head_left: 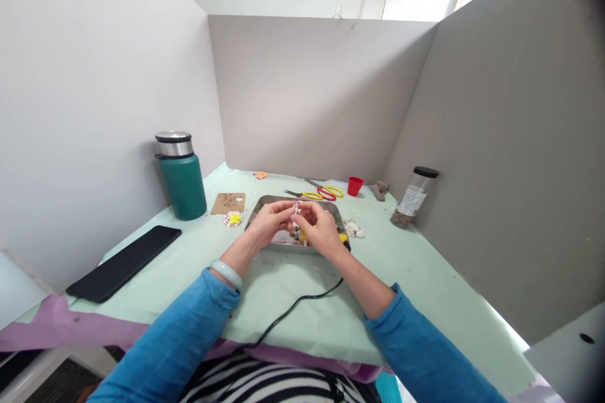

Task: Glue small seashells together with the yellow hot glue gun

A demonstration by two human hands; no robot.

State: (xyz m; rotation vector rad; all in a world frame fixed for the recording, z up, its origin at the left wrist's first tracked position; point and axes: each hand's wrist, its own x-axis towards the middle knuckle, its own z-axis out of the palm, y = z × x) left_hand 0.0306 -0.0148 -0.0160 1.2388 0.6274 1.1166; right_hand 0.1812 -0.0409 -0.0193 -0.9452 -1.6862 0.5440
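Both hands meet above a metal tray [252, 215] near the middle of the table. My left hand [273, 221] pinches a small white piece [296, 208] between thumb and fingers. From the other side my right hand [316, 225] closes on the same piece, fingertips nearly touching the left ones. The piece is too small to make out well. Under the hands, the tray holds mixed small items and a yellow tool [343, 238], partly hidden by my right hand. A black cord [302, 298] runs from near the tray's right side to the table's front edge.
A green bottle [183, 186], a black flat case [126, 262], a brown card [228, 203] and a yellow flower piece [234, 219] lie left. Scissors [326, 192] and a red cup [355, 186] sit behind the tray. Shells [354, 229] and a jar [412, 200] are right. Grey panels enclose the table.
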